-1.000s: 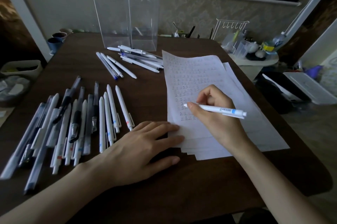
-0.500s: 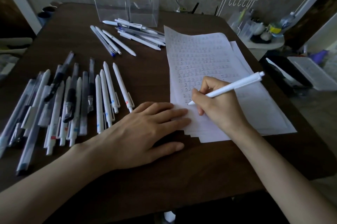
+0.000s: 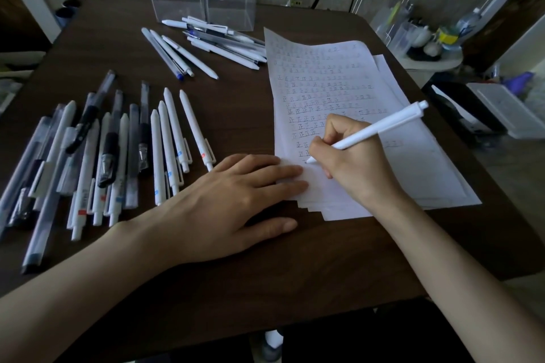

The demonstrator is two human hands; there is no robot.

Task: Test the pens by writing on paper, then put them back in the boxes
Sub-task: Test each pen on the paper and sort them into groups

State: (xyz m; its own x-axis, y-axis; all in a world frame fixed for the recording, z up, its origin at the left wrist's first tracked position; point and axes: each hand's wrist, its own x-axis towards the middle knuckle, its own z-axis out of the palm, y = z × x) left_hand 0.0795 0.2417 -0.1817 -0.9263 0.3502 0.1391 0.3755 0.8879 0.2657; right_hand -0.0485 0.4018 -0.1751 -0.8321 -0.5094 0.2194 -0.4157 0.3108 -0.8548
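pen (image 3: 383,124) tip meets paper (image 3: 339,76), pinched by right grip (image 3: 356,168); left grip (image 3: 236,200) spread flat.

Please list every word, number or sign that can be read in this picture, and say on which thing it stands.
"正": handwritten many times, in rows, on the top sheet of paper.
Small red and blue labels on the white pens lying at the left: too small to read.
The pen in the right hand: no print shows.

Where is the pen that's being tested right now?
Head view, right of centre: the right hand grips the white pen, its tip on the paper stack, close beside the left hand, which rests flat on the sheets.
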